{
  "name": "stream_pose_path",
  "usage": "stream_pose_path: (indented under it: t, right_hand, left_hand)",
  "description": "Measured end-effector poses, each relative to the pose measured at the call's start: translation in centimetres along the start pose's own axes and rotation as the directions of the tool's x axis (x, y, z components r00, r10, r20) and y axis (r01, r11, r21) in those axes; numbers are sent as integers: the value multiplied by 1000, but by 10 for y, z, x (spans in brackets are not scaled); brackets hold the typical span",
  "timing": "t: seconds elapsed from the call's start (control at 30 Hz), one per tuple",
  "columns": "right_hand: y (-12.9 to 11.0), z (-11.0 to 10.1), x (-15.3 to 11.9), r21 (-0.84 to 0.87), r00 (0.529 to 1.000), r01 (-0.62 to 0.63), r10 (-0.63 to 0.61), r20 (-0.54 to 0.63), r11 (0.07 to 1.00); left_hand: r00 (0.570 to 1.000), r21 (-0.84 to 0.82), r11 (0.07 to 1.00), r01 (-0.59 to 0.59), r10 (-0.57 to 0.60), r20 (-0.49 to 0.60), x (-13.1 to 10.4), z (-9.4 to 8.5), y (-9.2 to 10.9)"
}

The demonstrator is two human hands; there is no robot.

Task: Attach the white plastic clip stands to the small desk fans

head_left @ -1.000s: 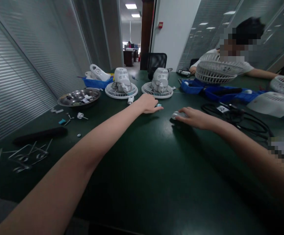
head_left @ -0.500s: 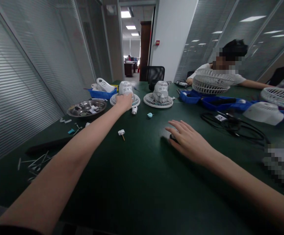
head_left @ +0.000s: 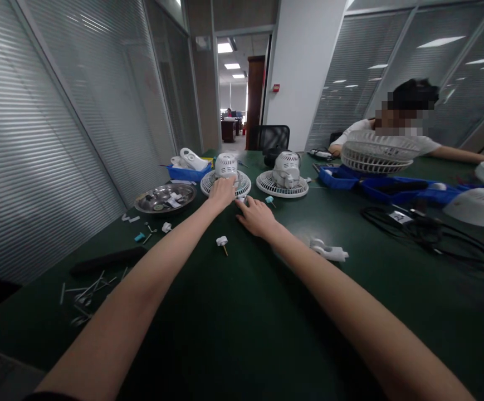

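My left hand [head_left: 222,192] lies over the near rim of a white fan grille that carries a motor housing [head_left: 226,165]; its fingers curl onto the rim. My right hand [head_left: 257,216] rests flat on the green table [head_left: 242,323] just right of it, fingers apart, fingertips by a small white part [head_left: 242,197]. A second fan grille with a motor housing [head_left: 286,162] stands to the right. A small teal piece [head_left: 269,199] lies in front of it.
A white knob with a pin [head_left: 222,241] and a white bracket [head_left: 329,252] lie near my arms. A steel dish [head_left: 143,205], a blue bin [head_left: 183,172], a black bar [head_left: 108,259] and metal rods [head_left: 83,292] are left; black cables [head_left: 425,231] right. A co-worker holds a grille [head_left: 381,151].
My left hand slid from the motor housing down to the grille's near rim. My right hand left a white bracket on the table and moved forward and left beside my left hand.
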State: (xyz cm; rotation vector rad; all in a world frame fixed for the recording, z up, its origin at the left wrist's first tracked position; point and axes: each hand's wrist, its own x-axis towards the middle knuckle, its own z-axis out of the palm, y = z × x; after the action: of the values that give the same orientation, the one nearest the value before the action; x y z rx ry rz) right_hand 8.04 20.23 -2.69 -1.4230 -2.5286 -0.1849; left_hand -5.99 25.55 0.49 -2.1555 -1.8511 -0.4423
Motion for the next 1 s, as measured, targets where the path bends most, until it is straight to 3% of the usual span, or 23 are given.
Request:
stream_pose_path:
  t: [0.2, 0.33, 0.53, 0.63, 0.8, 1.0]
  right_hand:
    - [-4, 12, 32, 161, 988, -155, 156, 9, 975]
    - [-12, 1, 22, 282, 997, -73, 70, 20, 957]
    - [-57, -18, -32, 387, 981, 183, -194, -10, 904]
    - [-66, -26, -63, 392, 959, 272, -282, -34, 879]
    - [-45, -38, -111, 447, 930, 344, -365, -41, 826]
    - [-20, -54, -153, 389, 940, 318, -342, -8, 865]
  left_hand:
    - [999, 12, 999, -32, 32, 7, -6, -12, -3]
    - [999, 22, 999, -47, 47, 9, -10, -17, 1]
    - [998, 18, 998, -58, 58, 17, -17, -30, 15]
    - [995, 24, 995, -100, 100, 8, -27, -38, 21]
    - [983, 41, 983, -181, 181, -2, -46, -51, 23]
    - [958, 8, 959, -285, 285, -17, -75, -62, 36]
